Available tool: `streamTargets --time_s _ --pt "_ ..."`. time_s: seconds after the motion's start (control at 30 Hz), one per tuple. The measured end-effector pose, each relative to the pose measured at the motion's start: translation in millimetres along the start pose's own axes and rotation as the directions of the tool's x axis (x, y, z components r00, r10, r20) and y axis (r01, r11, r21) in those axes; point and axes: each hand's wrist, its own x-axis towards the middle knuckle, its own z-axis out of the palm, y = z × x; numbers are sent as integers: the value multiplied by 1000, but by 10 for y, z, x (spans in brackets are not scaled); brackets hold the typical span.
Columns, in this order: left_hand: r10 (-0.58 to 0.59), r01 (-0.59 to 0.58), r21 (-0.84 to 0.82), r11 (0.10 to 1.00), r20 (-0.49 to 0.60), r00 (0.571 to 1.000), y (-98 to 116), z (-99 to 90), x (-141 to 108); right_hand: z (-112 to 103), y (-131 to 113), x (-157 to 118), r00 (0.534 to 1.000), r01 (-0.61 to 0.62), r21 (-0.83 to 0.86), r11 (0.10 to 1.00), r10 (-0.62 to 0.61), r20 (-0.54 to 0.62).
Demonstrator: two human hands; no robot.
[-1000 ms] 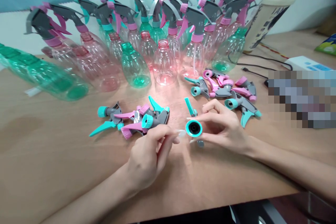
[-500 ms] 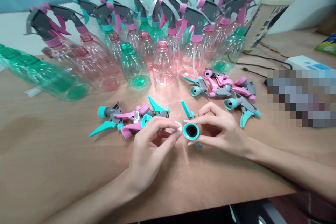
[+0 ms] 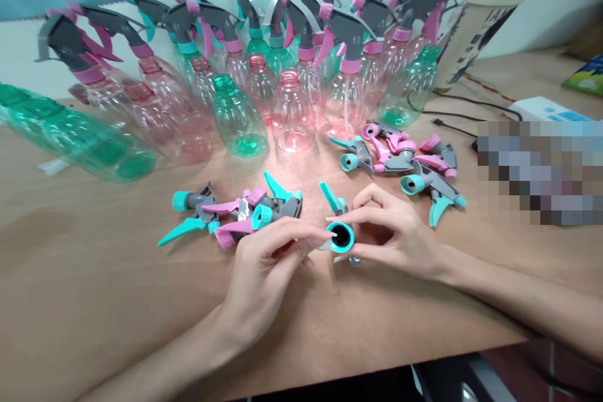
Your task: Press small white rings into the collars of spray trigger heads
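My right hand (image 3: 396, 232) grips a grey spray head with a teal collar (image 3: 341, 237), whose open underside faces me. Its teal trigger points up and away. My left hand (image 3: 268, 264) is closed in a pinch, and its index fingertip reaches the left part of the collar's opening. A small whitish piece shows partly beneath that fingertip; the rest is hidden by the fingers. Loose spray heads (image 3: 235, 210) in teal, pink and grey lie just beyond my left hand, and more loose heads (image 3: 400, 157) lie beyond my right.
Several pink and green clear bottles (image 3: 294, 119) stand in rows at the back, many with spray heads. Green bottles (image 3: 94, 138) lean at the left. A cream tumbler (image 3: 485, 25), cables and a white box (image 3: 546, 109) are at the right. The table edge is near me.
My left index finger has moved right, from beside the collar onto its opening. The whitish piece, earlier plainly between my left fingertips, is now mostly covered. My right hand still grips the spray head.
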Motion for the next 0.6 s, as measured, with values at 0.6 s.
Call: streamTargets --time_s 0.6 --pt "50 -53 121 991 25 998 -67 41 -13 19 -73 7 998 43 46 998 -45 36"
